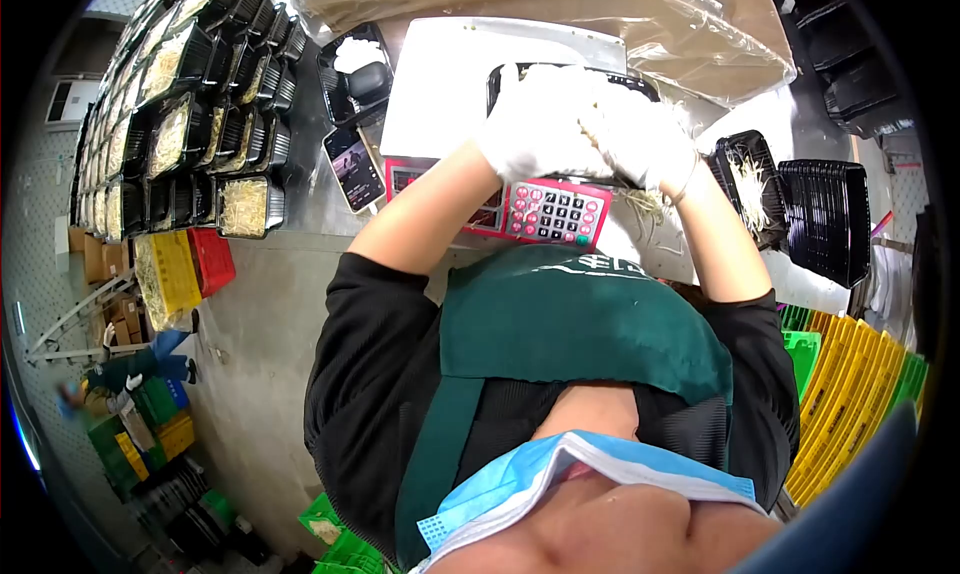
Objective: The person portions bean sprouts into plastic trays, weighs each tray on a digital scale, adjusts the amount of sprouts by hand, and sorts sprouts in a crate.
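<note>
Both hands wear white gloves and meet over a black plastic tray (494, 86) on a scale with a white plate (430, 84). My left hand (535, 122) has its fingers bent over the tray; what lies under them is hidden. Close beside it, my right hand (640, 134) is curled, with pale sprouts showing between the two hands. The scale's red keypad panel (555, 214) is in front of my forearms. Loose sprouts (645, 206) hang below my right hand. Another black tray with sprouts (750, 184) stands to the right.
Stacked filled trays (170, 134) rise at the left. A phone (353, 169) and a black tray with a dark object (365, 79) lie left of the scale. Empty nested trays (825, 219) stand at the right, yellow crates (840, 394) below. A co-worker (135, 369) is far left.
</note>
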The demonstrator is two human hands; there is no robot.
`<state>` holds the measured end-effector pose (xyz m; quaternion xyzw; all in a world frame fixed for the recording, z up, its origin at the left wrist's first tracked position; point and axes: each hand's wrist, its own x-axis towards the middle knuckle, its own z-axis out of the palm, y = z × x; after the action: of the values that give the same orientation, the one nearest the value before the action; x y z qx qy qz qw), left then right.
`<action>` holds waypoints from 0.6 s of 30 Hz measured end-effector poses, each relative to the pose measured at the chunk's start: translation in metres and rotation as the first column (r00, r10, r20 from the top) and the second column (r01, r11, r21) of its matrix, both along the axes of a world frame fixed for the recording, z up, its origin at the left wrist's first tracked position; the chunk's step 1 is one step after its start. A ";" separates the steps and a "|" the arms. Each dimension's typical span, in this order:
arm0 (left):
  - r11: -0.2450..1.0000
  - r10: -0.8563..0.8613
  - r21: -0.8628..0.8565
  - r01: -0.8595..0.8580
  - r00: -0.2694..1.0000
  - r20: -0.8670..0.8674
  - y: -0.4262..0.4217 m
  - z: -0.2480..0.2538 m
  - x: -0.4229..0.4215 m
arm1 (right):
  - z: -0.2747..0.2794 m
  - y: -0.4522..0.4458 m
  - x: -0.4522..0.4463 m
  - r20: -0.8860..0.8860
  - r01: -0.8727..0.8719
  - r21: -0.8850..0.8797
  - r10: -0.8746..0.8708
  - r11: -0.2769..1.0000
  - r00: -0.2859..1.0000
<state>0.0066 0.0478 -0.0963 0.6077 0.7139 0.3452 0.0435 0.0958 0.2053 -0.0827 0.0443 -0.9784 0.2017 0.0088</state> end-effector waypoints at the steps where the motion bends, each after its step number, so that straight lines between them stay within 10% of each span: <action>1: 0.994 -0.098 0.066 0.091 0.988 0.118 -0.003 0.000 0.002 | 0.001 -0.002 0.004 0.026 0.017 0.039 -0.018 0.999 0.999; 3: 0.960 0.009 0.279 0.014 0.997 -0.081 -0.002 0.002 0.007 | 0.008 0.005 0.016 -0.334 -0.123 0.116 0.155 0.986 0.930; 8: 0.979 0.147 -0.128 -0.162 0.982 -0.118 0.003 0.000 0.010 | 0.051 0.063 -0.012 -0.461 0.030 0.125 0.031 0.992 0.887; 10: 0.951 0.166 -0.235 -0.199 0.974 -0.153 0.001 0.005 0.014 | 0.065 0.116 -0.066 -0.291 0.265 0.346 -0.165 0.900 0.942; 12: 0.898 0.205 -0.367 -0.243 0.969 -0.142 0.003 0.020 0.017 | 0.080 0.153 -0.110 -0.214 0.332 -0.058 -0.337 0.942 0.917; 13: 0.895 0.211 -0.369 -0.250 0.967 -0.143 0.004 0.022 0.017 | 0.088 0.164 -0.143 0.064 0.429 0.261 -0.458 0.865 0.886; 14: 0.886 0.202 -0.395 -0.242 0.969 -0.141 0.005 0.023 0.016 | 0.031 0.217 -0.178 -0.294 0.317 0.356 -0.217 0.879 0.931; 18: 0.882 0.194 -0.413 -0.228 0.973 -0.125 0.003 0.021 0.016 | -0.008 0.234 -0.258 -0.091 0.332 0.469 -0.329 0.818 0.940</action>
<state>0.0226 0.0510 -0.0752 0.5157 0.8347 0.1599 0.1082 -0.1619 0.4394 -0.0905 -0.1245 -0.9903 -0.0507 0.0354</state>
